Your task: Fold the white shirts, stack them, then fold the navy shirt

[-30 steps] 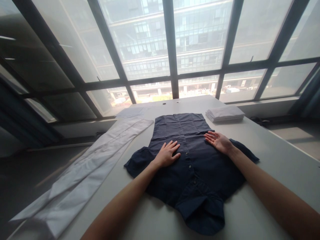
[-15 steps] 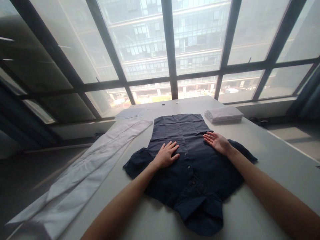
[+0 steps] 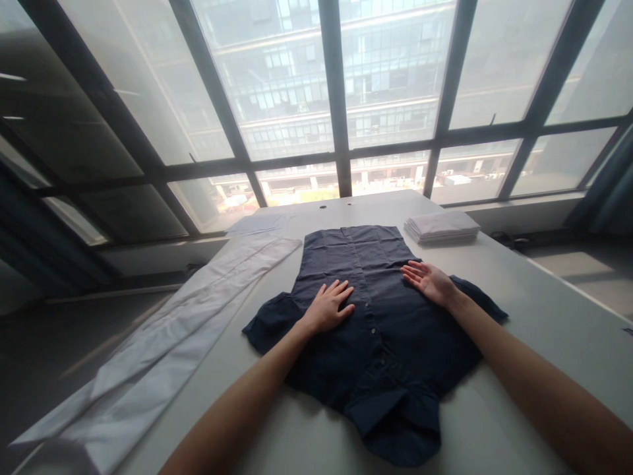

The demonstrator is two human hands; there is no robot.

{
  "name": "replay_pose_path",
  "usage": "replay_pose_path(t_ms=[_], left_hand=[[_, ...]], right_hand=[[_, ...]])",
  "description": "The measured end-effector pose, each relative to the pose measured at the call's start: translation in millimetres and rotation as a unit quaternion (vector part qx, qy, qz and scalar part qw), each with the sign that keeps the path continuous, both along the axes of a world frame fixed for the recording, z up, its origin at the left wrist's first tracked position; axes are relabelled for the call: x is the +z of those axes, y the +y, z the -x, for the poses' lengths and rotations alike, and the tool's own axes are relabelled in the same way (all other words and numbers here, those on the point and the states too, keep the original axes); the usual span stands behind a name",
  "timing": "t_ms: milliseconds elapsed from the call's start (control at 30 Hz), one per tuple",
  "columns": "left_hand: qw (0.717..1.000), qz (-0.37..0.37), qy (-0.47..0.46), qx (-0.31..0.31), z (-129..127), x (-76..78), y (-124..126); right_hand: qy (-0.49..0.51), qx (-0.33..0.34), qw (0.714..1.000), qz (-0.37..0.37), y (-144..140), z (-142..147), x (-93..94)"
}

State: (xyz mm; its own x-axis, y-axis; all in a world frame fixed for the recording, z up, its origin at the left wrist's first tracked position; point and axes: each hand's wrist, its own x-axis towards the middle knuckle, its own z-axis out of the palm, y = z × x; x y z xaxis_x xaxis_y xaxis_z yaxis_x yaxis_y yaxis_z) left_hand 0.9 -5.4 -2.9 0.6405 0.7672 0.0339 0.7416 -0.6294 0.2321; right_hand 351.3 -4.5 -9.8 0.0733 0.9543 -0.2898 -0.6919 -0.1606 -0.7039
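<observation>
A dark navy short-sleeved shirt [image 3: 415, 349] lies spread out, buttoned front up, with its collar toward me and its hem at the far end. Palm down, my left hand [image 3: 328, 306] rests on the shirt to the left of the button line, fingers spread. On the other side of the buttons my right hand [image 3: 429, 282] is turned palm up, its fingers stretched out over the cloth near the right edge. Neither hand grips anything. Part of the right sleeve is hidden behind my right wrist.
The shirt lies on a white table [image 3: 534, 343]. Long white folded fabric [image 3: 182, 330] runs along the left edge, near some flat white sheets [image 3: 260, 224]. A folded white stack [image 3: 440, 226] sits at the back right. Large windows [image 3: 390, 72] stand beyond.
</observation>
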Motion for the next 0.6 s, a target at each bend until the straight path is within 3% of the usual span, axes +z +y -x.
replay_pose_path(t_ms=[600], left_hand=[[1.000, -0.005, 0.004, 0.000, 0.0, 1.3, -0.7]], right_hand=[[-0.009, 0.000, 1.000, 0.003, -0.8, 0.6, 2.6]])
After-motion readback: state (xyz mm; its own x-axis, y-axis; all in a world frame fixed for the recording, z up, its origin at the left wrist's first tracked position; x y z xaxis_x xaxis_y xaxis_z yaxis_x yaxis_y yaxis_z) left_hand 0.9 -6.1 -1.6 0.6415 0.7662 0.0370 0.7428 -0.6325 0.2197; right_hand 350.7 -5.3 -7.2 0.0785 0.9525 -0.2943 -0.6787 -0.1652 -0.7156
